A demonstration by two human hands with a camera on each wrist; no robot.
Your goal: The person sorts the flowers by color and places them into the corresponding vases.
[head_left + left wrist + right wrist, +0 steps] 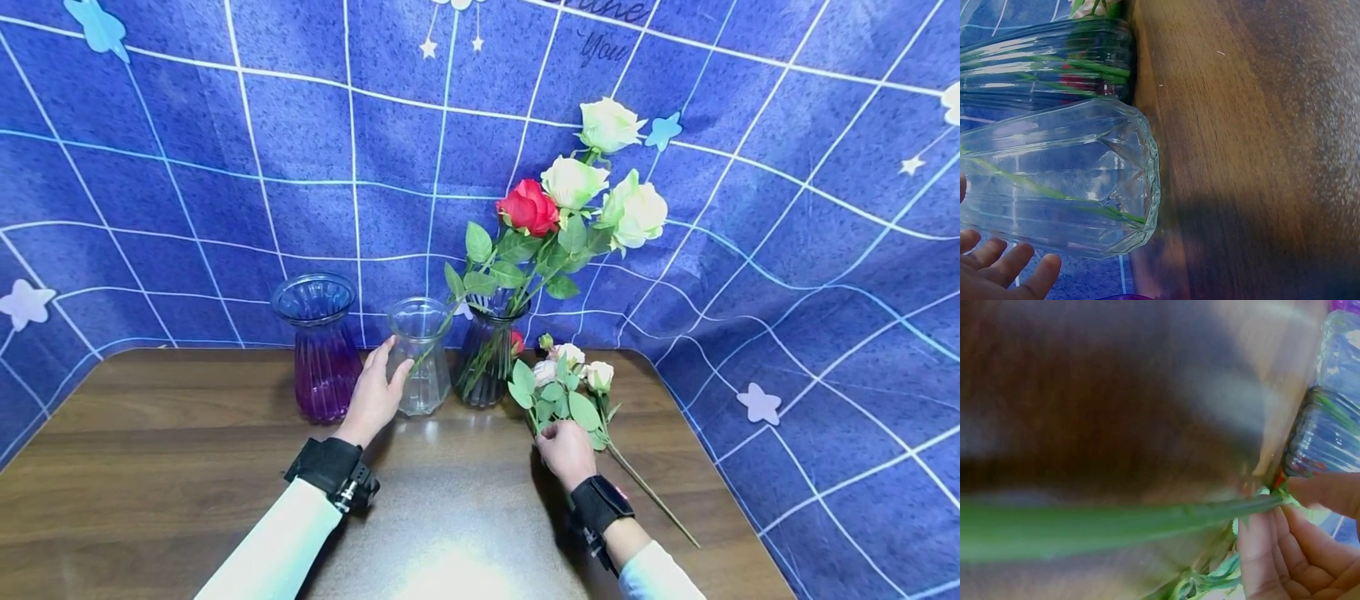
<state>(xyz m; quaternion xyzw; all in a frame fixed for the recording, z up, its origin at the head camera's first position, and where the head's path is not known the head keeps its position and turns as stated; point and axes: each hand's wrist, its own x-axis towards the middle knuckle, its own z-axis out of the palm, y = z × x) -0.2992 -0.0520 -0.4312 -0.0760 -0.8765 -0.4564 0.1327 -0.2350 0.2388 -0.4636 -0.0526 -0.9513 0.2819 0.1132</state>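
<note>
Near the tabletop's [187, 458] back edge, your left hand [377, 390] spread wide beside the clear vase [423, 387]. Well apart, your right hand [568, 454] pinched a stem [1085, 528].

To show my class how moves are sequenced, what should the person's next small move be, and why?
Probably carry the green stem toward the clear vase: the right grip pinches that stem, while the left grip is at that vase, which shows a single stem inside.
</note>
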